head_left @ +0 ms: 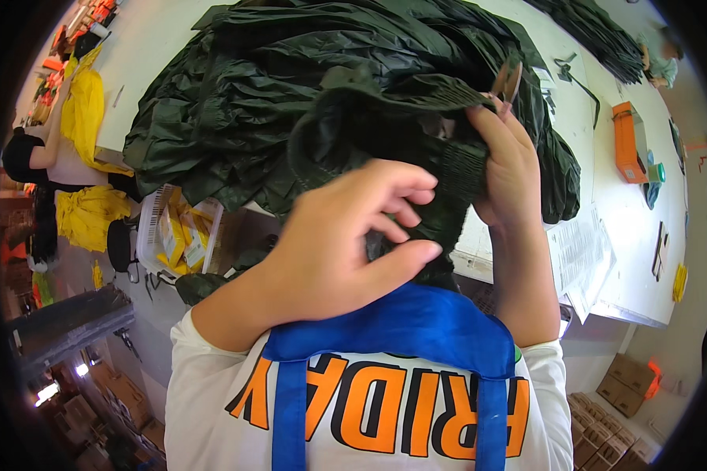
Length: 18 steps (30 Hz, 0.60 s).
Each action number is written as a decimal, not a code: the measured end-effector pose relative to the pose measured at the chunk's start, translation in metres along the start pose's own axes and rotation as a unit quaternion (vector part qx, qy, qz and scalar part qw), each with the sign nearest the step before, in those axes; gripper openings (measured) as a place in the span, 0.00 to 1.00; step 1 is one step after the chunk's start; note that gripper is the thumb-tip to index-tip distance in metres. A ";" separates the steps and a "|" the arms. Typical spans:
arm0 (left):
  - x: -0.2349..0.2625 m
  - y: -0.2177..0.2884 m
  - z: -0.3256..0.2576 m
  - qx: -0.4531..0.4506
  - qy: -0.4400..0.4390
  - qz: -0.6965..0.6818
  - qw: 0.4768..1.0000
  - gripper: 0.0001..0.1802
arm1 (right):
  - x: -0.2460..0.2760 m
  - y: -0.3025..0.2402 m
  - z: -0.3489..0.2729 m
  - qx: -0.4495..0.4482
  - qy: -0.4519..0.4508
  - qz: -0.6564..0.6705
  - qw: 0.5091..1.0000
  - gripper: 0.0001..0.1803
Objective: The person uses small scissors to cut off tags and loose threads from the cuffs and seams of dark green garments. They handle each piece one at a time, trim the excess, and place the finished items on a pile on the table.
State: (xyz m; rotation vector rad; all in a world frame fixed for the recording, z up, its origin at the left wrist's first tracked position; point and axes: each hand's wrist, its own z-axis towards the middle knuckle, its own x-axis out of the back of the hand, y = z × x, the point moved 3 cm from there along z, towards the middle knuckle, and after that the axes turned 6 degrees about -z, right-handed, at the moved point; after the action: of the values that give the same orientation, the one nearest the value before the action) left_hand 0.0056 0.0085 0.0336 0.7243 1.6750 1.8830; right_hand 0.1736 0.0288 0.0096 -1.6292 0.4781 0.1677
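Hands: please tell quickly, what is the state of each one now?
Left hand: closed, its fingers pinching the dark green garment.
Right hand: closed on the garment's ribbed cuff, also holding small scissors.

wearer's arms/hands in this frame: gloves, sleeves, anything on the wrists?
Both hands are bare: no gloves on the left hand or the right hand, and no rings, watch or bands that I can see. Forearms are uncovered. Short white sleeves end near the elbows, part of a white T-shirt with orange, black-edged lettering. Blue apron with straps over the chest.

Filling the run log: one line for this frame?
left hand: grips dark green garment | right hand: holds garment cuff, small snips | white table
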 end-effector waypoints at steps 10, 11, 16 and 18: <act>0.011 0.017 0.017 -0.349 0.118 0.342 0.864 0.29 | 0.000 -0.011 0.007 -0.032 -0.149 -0.143 0.978 0.08; 0.011 0.021 0.027 -0.319 0.107 0.389 0.858 0.33 | 0.002 -0.009 0.006 -0.029 -0.145 -0.142 0.979 0.09; 0.014 0.014 0.047 -0.181 0.048 0.467 0.864 0.43 | 0.010 0.013 -0.007 -0.112 -0.153 0.072 0.979 0.15; 0.018 0.017 0.051 -0.169 0.021 0.536 0.827 0.30 | 0.023 0.013 -0.013 -0.083 -0.145 0.013 0.986 0.19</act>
State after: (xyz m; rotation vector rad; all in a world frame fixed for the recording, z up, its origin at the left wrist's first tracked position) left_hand 0.0268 0.0556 0.0560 1.6912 0.8745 2.8136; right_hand 0.1869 0.0102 -0.0095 -1.7272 0.2664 0.4678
